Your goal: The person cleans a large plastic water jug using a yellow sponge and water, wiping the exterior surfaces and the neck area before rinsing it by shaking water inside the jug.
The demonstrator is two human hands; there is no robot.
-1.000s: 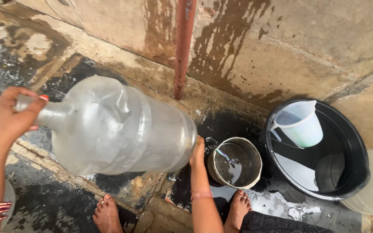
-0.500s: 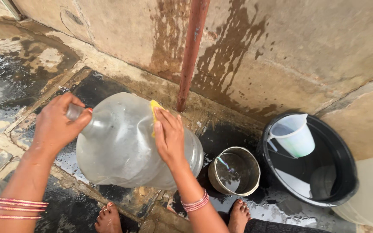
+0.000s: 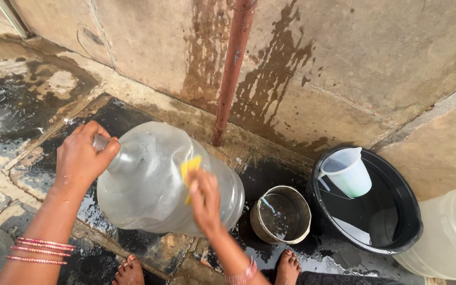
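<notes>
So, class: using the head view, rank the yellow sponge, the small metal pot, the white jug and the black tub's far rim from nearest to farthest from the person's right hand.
1. Yellow sponge, in the right hand against the clear bottle.
2. Small metal pot, just to its right on the wet floor.
3. White jug, inside the tub.
4. Black tub's far rim, farthest right.

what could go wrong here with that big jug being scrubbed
1. The large clear plastic water jug is held tilted by its neck in the left hand; wet plastic might slip and drop.
2. The right hand presses a yellow sponge on the jug's side, which could push it toward the small round metal pot close beside it.
3. Bare feet stand on wet dark floor, so slipping seems possible.
</notes>
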